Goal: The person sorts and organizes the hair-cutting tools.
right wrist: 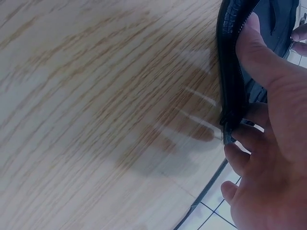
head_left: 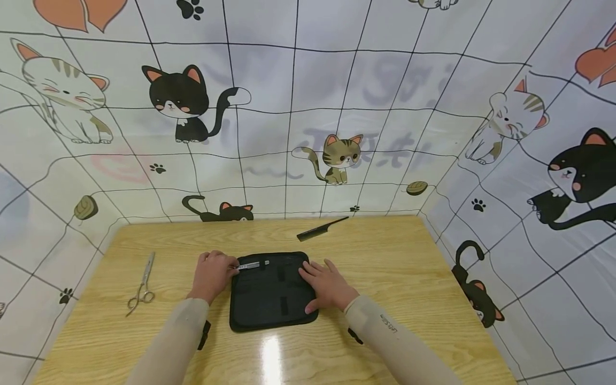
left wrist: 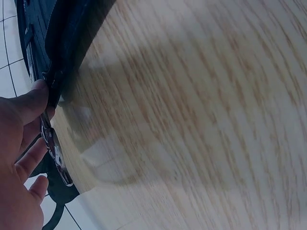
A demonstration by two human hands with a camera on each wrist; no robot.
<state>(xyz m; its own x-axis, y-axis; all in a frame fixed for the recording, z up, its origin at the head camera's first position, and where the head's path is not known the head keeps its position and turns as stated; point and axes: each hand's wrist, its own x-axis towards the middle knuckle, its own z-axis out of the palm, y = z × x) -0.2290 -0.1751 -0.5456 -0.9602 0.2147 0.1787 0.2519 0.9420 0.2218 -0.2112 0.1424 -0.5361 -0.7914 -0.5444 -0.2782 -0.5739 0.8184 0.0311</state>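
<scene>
A black zip case (head_left: 271, 297) lies unfolded on the wooden table, with elastic loops inside. Near its upper left corner, a pair of silver scissors (head_left: 249, 266) lies with its blades through a loop. My left hand (head_left: 214, 275) pinches the scissors' handle end at the case's left edge. Seen edge-on in the left wrist view, the metal handles (left wrist: 56, 155) stick out past the fingers. My right hand (head_left: 329, 286) rests with spread fingers on the case's right edge. Its thumb (right wrist: 252, 43) lies along the zip in the right wrist view.
Another pair of scissors (head_left: 143, 286) lies on the table to the left. Beyond the case is a black tail comb (head_left: 320, 231). White cat-print cloth (head_left: 269, 133) hangs behind the table and along both sides.
</scene>
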